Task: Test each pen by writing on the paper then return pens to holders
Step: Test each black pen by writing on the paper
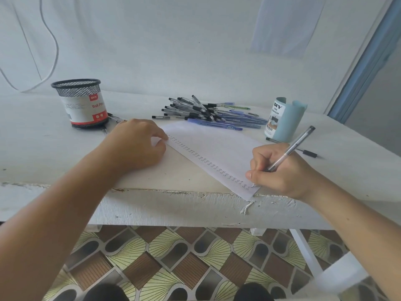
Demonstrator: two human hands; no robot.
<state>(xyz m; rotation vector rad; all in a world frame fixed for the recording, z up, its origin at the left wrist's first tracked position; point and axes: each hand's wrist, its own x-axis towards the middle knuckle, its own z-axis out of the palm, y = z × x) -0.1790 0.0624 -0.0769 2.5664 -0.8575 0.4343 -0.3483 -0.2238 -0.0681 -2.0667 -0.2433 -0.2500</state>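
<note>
One pen (291,148) is gripped in the closed fingers (259,162) of the right hand (282,172), its tip set on the paper (217,148) at that sheet's near corner, where a long slanting column of test marks ends. The paper's far left corner is pinned flat by the curled fingers (159,137) of the left hand (134,146), which hold nothing else. That near corner is seen to overhang the desk (43,148) edge slightly, so a tear or a skid of the tip is judged likely if pressure is put there. Behind the paper a pile of pens (208,115), too many and too tangled to be counted, is left untested or unsorted. Two holders are counted: a black mesh holder (81,103) left of the paper and a pale blue holder (285,119) right of it. Loose pens are seen beside each holder.
</note>
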